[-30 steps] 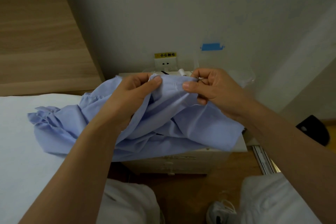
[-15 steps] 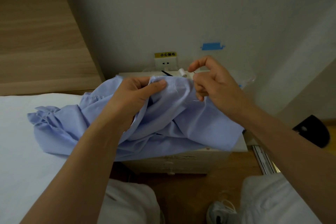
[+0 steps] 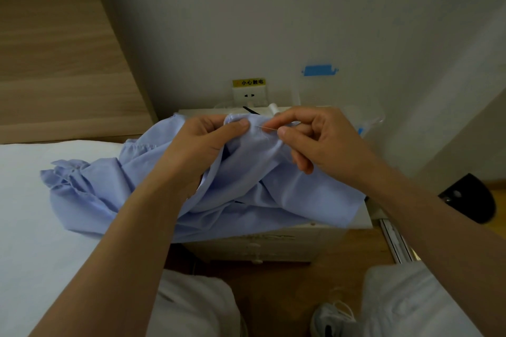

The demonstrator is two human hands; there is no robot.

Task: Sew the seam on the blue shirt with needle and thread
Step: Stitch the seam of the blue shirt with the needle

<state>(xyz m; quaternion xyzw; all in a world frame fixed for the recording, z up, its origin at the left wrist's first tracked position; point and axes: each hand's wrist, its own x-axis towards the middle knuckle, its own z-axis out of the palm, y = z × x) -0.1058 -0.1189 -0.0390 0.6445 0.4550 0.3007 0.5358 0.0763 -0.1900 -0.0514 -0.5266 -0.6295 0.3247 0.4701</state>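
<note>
Crumpled light-blue cotton shirt (image 3: pixel 290 191) draped over low white bedside cabinet (image 3: pixel 273 246). Left hand (image 3: pixel 208 142) above cabinet, thumb and fingers pinching raised seam fold. Right hand (image 3: pixel 323 142) alongside, thumb and forefinger pinching thin silver needle (image 3: pixel 264 127) (thread too faint to trace), other fingers curled.

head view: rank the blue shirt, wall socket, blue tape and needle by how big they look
1. blue shirt, by far the largest
2. wall socket and blue tape, about alike, too close to rank firmly
3. needle, a thin sliver, the smallest
</note>
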